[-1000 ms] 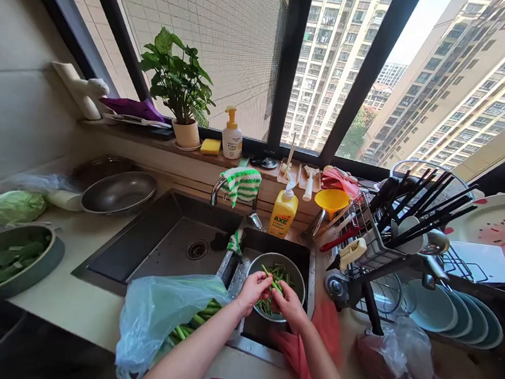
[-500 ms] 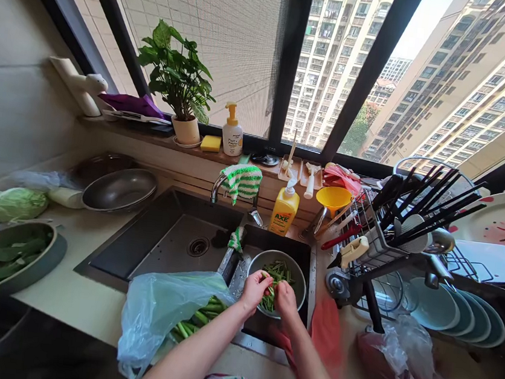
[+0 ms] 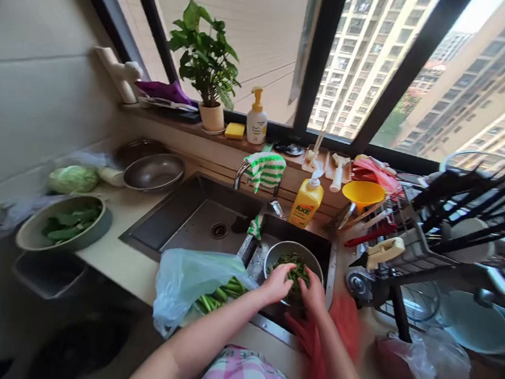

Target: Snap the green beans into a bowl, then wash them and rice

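Note:
In the right-hand sink basin stands a metal bowl (image 3: 275,252) holding cut green stems (image 3: 295,260). My left hand (image 3: 279,282) reaches into the bowl's near side, its fingers curled round some of the stems. Opposite it, my right hand (image 3: 312,290) closes on the same pile from the right. My fingertips are partly hidden among the greens. A pale plastic bag (image 3: 185,276) with long green stalks (image 3: 221,294) sticking out lies left of my forearm, on the sink's front edge.
Left are a bowl of leaves (image 3: 104,227), a cabbage (image 3: 73,180) and a dark pan (image 3: 154,172). Behind the basin stand the faucet (image 3: 273,204) and a yellow soap bottle (image 3: 306,205). A utensil rack (image 3: 430,234) and a red plastic bag (image 3: 344,327) are on the right.
My hands have gone from pinching stems together above the bowl to reaching down into the pile, a little farther apart. The head view has swung left.

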Action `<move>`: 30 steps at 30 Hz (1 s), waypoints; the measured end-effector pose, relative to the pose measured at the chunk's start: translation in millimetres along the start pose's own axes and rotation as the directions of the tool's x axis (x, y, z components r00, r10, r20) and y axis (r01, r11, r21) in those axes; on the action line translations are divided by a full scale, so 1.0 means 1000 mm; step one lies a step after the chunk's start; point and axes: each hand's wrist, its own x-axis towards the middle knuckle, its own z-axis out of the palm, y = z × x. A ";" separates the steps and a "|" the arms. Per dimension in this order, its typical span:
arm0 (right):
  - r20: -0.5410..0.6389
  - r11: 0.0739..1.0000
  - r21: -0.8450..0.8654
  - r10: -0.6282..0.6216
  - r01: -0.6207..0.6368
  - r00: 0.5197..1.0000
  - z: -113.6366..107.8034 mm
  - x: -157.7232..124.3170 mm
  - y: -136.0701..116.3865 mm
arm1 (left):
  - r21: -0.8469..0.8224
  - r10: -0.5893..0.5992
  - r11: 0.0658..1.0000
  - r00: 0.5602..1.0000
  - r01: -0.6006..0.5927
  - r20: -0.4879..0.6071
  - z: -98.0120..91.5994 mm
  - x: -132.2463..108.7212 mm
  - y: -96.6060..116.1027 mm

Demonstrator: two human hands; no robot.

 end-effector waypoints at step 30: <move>0.558 0.827 -0.388 -0.139 0.406 0.818 0.115 -0.089 -0.166 | 0.040 -0.339 0.929 0.888 0.369 -0.309 -0.163 -0.171 0.011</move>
